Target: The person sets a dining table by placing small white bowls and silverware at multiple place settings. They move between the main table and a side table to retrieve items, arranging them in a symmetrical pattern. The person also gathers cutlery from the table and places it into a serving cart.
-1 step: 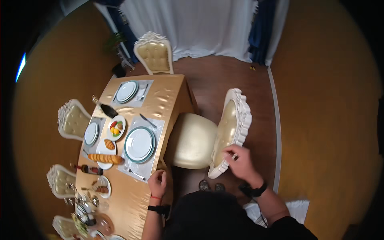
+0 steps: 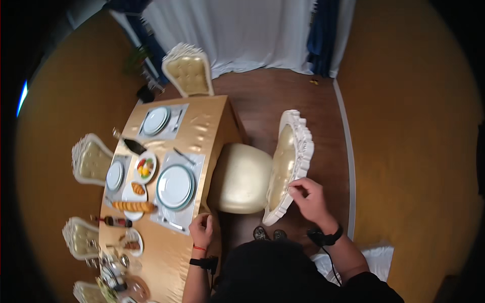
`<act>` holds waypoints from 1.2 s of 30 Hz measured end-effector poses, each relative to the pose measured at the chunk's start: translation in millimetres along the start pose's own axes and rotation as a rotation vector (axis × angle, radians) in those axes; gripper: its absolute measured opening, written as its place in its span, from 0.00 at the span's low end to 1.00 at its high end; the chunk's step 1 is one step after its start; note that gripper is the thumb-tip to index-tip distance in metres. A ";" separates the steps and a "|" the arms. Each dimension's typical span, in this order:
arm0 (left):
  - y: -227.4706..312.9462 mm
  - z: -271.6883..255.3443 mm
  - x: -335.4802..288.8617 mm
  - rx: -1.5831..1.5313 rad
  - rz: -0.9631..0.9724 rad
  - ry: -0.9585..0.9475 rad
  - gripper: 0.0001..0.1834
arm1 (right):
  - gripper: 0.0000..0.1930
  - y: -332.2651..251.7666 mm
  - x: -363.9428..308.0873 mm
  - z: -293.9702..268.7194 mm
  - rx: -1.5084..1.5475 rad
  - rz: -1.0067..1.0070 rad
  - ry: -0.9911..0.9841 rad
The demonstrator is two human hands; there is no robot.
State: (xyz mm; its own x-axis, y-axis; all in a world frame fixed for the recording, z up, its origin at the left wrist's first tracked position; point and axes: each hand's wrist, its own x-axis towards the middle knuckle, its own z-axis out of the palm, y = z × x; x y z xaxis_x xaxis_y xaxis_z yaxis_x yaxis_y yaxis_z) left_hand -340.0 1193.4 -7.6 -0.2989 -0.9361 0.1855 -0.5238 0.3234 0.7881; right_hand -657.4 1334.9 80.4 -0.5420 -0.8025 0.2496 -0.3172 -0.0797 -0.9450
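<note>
My right hand is curled, thumb near the fingertips, by the carved edge of a cream-and-gold dining chair's back. Nothing shows in its fingers; whether they touch the frame I cannot tell. My left hand is loosely closed at the right edge of the dining table, beside the gold tablecloth, and also shows nothing in it. Between the hands is the chair's pale gold seat, its left side next to the table. A place setting of stacked teal-rimmed plates lies ahead of my left hand, with a fork nearby.
On the table stand a bowl of fruit, a long bread loaf, a croissant, a dark bottle and glassware. More chairs stand around it. White curtains hang at the back; white cloth lies at lower right.
My right hand has shifted slightly right and upward, off the inner face of the chair back toward its outer edge. The view has turned slightly; my left hand stays by the table edge.
</note>
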 end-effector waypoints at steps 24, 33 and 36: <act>182.9 266.2 294.7 0.368 0.265 -0.125 0.10 | 0.08 265.6 217.7 -215.1 -0.023 0.316 -0.149; 271.3 340.1 393.4 0.444 0.222 -0.185 0.25 | 0.09 292.3 369.3 -258.8 -0.042 0.180 -0.155; 282.9 362.1 437.7 0.447 0.277 -0.237 0.25 | 0.06 296.9 409.3 -262.4 -0.007 0.183 -0.107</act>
State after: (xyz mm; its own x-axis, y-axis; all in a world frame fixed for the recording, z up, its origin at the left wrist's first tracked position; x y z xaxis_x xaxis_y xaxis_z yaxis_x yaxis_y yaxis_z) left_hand -907.9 925.3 84.1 -0.6165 -0.7682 0.1729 -0.6711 0.6274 0.3950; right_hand -1177.6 1137.9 -42.6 -0.5054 -0.8614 0.0500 -0.2272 0.0770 -0.9708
